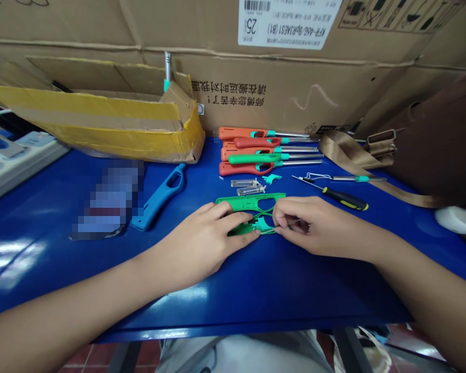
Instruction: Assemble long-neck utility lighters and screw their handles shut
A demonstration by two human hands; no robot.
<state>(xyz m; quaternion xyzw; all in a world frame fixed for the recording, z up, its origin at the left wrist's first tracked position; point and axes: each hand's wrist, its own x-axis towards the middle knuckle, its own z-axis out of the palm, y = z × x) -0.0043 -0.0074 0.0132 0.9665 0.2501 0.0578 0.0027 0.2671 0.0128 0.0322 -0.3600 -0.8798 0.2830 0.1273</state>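
A green plastic lighter shell (252, 201) lies opened in two halves on the blue table (256, 290). My left hand (202, 243) lies over the nearer green half (256, 227), fingers pressing it down. My right hand (314, 225) pinches a small part at that half's right end; the part is too small to make out. Just behind lie clear plastic pieces (245, 185) and a small teal trigger (272, 178).
A row of orange and green long-nose lighters (264, 150) lies at the back. A black-and-yellow screwdriver (344, 198) and a metal tube (353, 178) sit to the right, a blue lighter shell (161, 197) to the left. Cardboard boxes (112, 119) line the rear; a power strip (15, 155) far left.
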